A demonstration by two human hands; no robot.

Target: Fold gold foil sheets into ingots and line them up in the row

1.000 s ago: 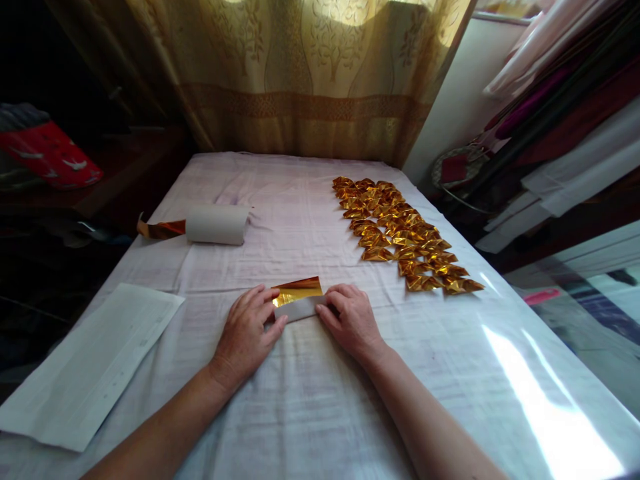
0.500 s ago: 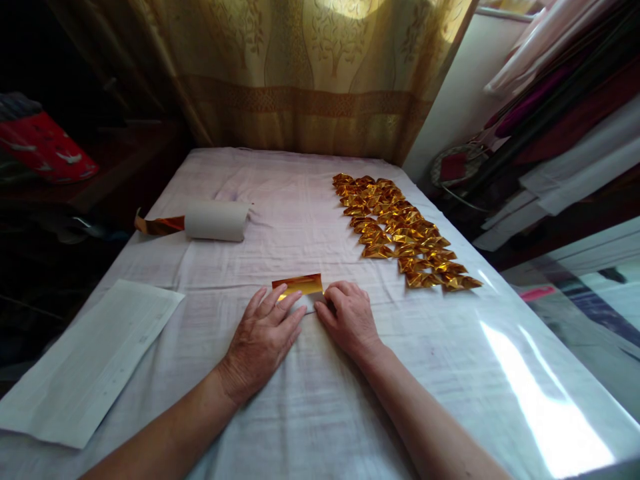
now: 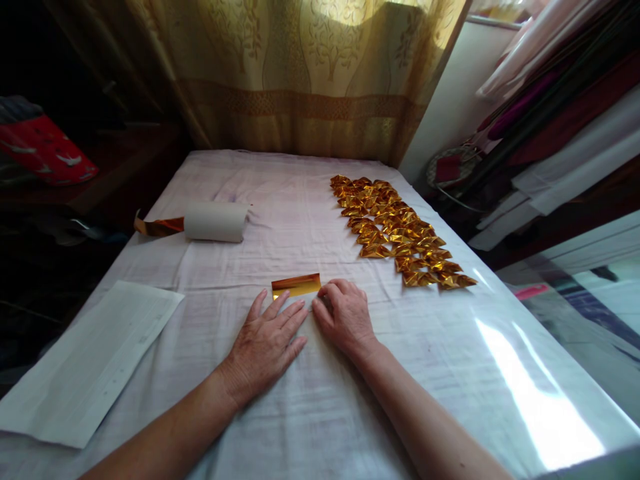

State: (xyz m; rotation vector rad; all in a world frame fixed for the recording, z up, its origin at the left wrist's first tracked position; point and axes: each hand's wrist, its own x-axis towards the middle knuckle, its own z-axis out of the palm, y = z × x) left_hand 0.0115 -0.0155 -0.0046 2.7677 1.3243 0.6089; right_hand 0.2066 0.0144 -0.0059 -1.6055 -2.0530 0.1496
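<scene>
Head view, gold foil (image 3: 297, 285), touching both hands (image 3: 265, 343), partly under left.

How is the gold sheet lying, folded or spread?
Partly folded: the gold sheet shows a pale flap beneath the left hand's fingers.

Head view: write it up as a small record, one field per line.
Left hand: spread, over the near side of the gold sheet
Right hand: curled at the sheet's right end; grip hidden
Right side: rows of folded gold pieces
Far left: pale roll, coppery strip at its left end
Near left: pale paper, lying flat
Background: patterned curtain
</scene>
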